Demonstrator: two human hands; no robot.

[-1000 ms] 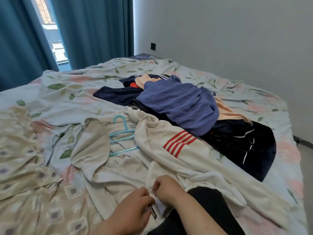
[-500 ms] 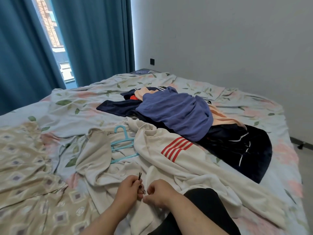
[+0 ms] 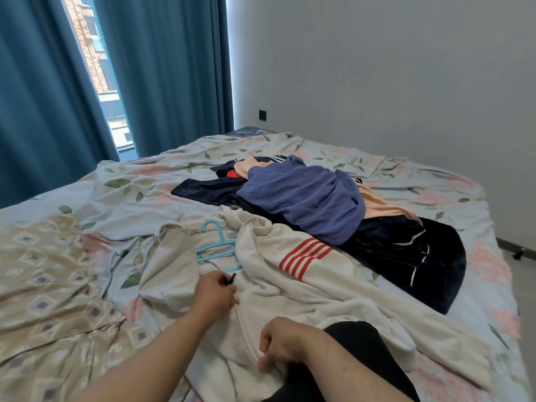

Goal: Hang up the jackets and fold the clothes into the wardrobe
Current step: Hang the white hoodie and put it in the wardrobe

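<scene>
A white jacket [image 3: 278, 288] with red stripes lies spread on the bed, with a light blue hanger [image 3: 216, 245] inside its collar. My left hand [image 3: 214, 293] pinches the black zipper pull [image 3: 230, 279] partway up the front. The zipped part of the front runs from there down to my right hand [image 3: 285, 343], which grips the jacket's lower hem. Behind the jacket lies a pile of clothes: a blue garment [image 3: 304, 198], a peach one [image 3: 380, 207] and dark navy ones [image 3: 406, 256].
The bed [image 3: 145, 192] has a floral sheet, with a beige patterned blanket [image 3: 43, 285] on the left. Teal curtains [image 3: 162, 68] and a window stand behind the bed. A white wall is on the right, with a strip of floor [image 3: 522, 271] beside the bed.
My left hand has drawn the zipper pull up the jacket, away from my right hand, which stays at the hem. The view has tilted upward.
</scene>
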